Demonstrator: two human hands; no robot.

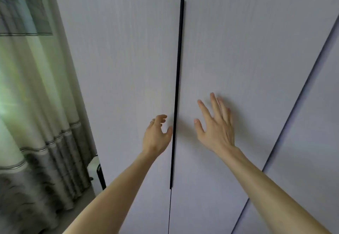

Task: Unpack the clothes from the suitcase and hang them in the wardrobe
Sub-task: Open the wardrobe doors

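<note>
A pale grey wardrobe (119, 59) with a faint wood grain fills most of the frame, and its doors are closed. The left hand (156, 135), in the lower middle, has a half-spread grip: the fingers are loosely curled, the thumb stands apart from them, and nothing is held. A thin ring (152, 122) sits on one finger. The thumb tip lies just beside the long black handle (178, 87), though whether it touches the handle cannot be told. The handle runs as a narrow vertical strip along the seam between the two central doors, from near the top of the frame down to the lower middle.

Right of the seam, the right hand (216, 129) has its grip fully spread, fingers straight and fanned upward, palm toward the right door (247, 50). Its shadow falls close beside it, but contact is unclear. Both bare forearms reach in from the bottom edge. A further door (311, 142) slants across the right of the frame. At the left hangs a curtain (33, 105), cream above and grey-patterned below, lit from behind. A small dark object (100, 177) shows at the wardrobe's lower left edge, too hidden to identify.
</note>
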